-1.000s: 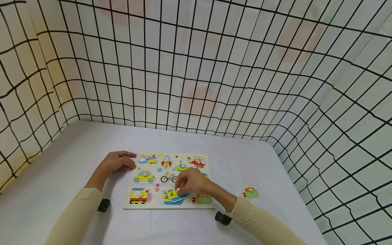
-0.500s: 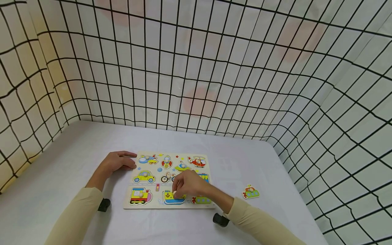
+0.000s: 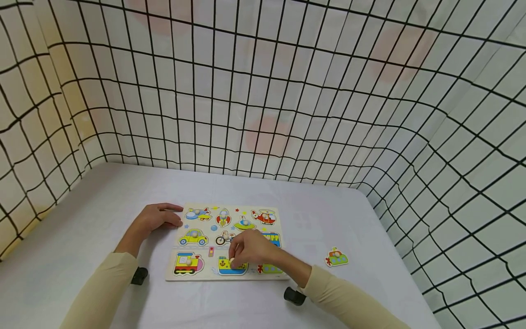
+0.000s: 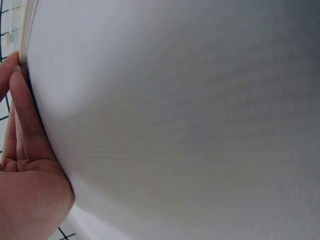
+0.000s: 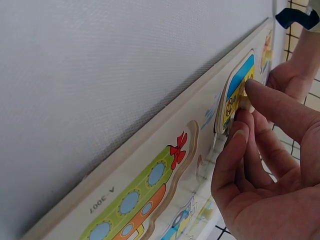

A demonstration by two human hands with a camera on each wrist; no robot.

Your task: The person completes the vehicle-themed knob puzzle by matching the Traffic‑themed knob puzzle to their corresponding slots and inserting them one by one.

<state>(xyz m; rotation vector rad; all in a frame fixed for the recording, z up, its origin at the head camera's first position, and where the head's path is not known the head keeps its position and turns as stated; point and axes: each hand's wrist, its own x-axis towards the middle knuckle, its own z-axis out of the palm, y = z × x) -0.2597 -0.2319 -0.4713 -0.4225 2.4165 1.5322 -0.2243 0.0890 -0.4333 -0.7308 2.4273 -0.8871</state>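
Note:
A wooden knob puzzle board [image 3: 211,265] lies flat on the white table, with vehicle pieces in it. My right hand [image 3: 255,248] pinches the wooden knob of the yellow and blue ship piece [image 3: 233,270]. In the right wrist view the ship piece [image 5: 235,90] lies over its spot on the board, its edge showing slightly raised on one side. My left hand [image 3: 155,216] rests at the board's left edge, fingertips touching it. In the left wrist view the left hand's fingers [image 4: 27,112] lie fairly straight along that edge.
A loose green and orange submarine piece [image 3: 337,258] lies on the table right of the board. The board's printed submarine recess [image 5: 135,200] is bare. Black grid netting [image 3: 236,100] over white sheets surrounds the table's back and sides.
The ship piece, earlier tilted over its printed spot, has turned and moved left to line up with it. My right hand shifted slightly left with it. The left hand stays put.

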